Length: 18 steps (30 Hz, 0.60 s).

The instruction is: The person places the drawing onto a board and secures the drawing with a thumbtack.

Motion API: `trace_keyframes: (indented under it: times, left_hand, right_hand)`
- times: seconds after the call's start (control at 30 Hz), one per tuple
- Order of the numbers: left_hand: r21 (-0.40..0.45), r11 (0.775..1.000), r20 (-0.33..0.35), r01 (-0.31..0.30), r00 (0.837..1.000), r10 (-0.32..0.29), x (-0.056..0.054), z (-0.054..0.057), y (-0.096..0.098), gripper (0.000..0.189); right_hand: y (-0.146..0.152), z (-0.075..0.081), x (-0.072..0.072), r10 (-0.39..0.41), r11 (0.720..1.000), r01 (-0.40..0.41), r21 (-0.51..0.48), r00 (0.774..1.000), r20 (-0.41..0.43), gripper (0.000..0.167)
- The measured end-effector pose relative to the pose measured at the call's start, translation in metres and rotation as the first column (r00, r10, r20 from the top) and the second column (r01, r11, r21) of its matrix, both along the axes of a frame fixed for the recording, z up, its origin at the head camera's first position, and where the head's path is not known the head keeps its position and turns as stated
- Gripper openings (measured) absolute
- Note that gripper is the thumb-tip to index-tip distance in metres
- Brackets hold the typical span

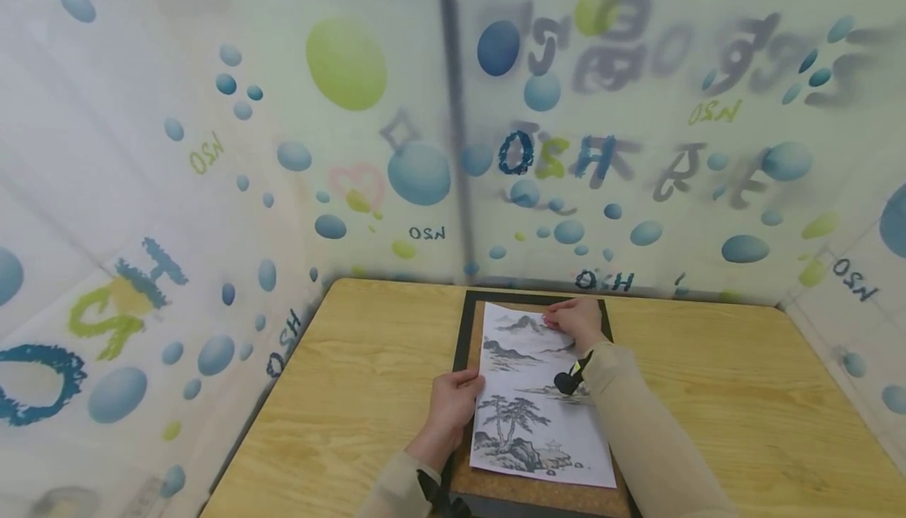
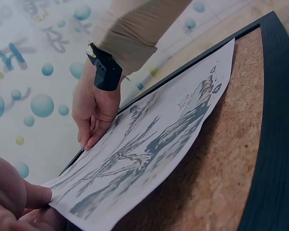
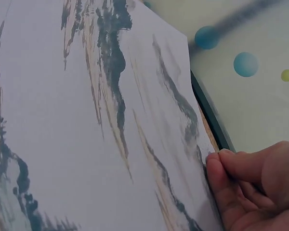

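Observation:
A white sheet with an ink landscape lies over a cork board, its near edge lifted off the cork in the left wrist view. My left hand grips the sheet's left edge, thumb on top. At the far right part of the sheet, my right hand pinches its edge between thumb and forefinger. The right wrist view shows those fingertips meeting at the paper's rim; whether they also hold something tiny, I cannot tell. The sheet's far right corner is hidden by the right hand in the head view.
The board has a black frame and rests on a pale wooden table. Patterned curtains with blue and green dots hang behind the table and at its sides. A black strapped camera sits on the right wrist.

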<state>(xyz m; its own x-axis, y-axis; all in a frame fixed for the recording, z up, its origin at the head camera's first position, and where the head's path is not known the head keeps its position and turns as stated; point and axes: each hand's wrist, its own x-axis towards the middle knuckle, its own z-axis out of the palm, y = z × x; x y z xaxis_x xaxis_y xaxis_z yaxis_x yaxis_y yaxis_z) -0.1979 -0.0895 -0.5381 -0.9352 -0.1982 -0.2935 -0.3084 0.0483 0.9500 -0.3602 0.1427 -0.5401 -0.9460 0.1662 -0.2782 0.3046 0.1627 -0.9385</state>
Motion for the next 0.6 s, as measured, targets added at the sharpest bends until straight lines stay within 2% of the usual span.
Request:
trace_keyframes:
  times: [0.33, 0.6]
  left_hand:
    - [0.012, 1.0, -0.031, 0.005, 1.0, -0.005, 0.002, -0.002, -0.001, 0.029]
    - [0.009, 1.0, -0.031, 0.007, 1.0, -0.006, 0.001, -0.003, -0.003, 0.029]
  right_hand:
    - [-0.004, 0.009, 0.001, 0.002, 0.996, -0.002, 0.084, 1.0, 0.002, 0.018]
    - [-0.004, 0.011, 0.004, 0.009, 0.989, -0.004, 0.147, 0.999, -0.031, 0.006]
